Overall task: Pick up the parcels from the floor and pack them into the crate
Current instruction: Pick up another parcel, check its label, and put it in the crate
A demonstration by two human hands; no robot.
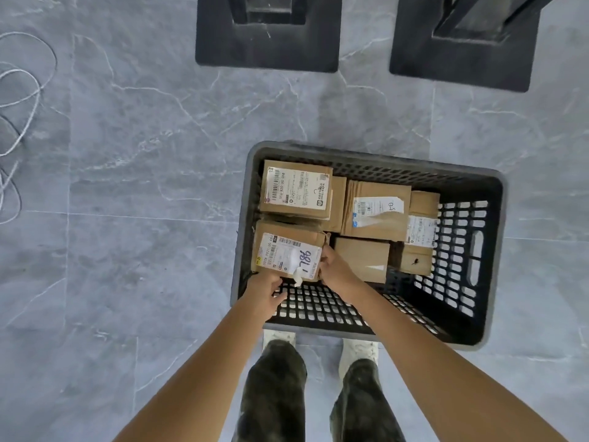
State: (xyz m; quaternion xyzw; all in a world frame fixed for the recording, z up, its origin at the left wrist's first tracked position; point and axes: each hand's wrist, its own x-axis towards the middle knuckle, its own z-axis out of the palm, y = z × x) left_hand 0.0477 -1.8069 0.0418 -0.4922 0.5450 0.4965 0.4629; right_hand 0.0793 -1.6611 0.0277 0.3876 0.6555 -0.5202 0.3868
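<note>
A dark grey perforated plastic crate (490,250) stands on the floor in front of my feet. Several cardboard parcels lie inside it. A brown parcel with a white label marked 786 (287,253) sits in the near left corner of the crate. My left hand (266,290) grips its near edge from below the label. My right hand (334,266) holds its right end, fingers curled at the corner. Other parcels fill the far left (296,189), the middle (376,208), the right (420,231) and the near middle (363,256).
Grey marble-look floor tiles surround the crate. Two black square stand bases sit at the top middle (267,36) and top right (465,49). A white cord (22,90) lies coiled at the left edge. My shoes (358,352) stand just behind the crate's near wall.
</note>
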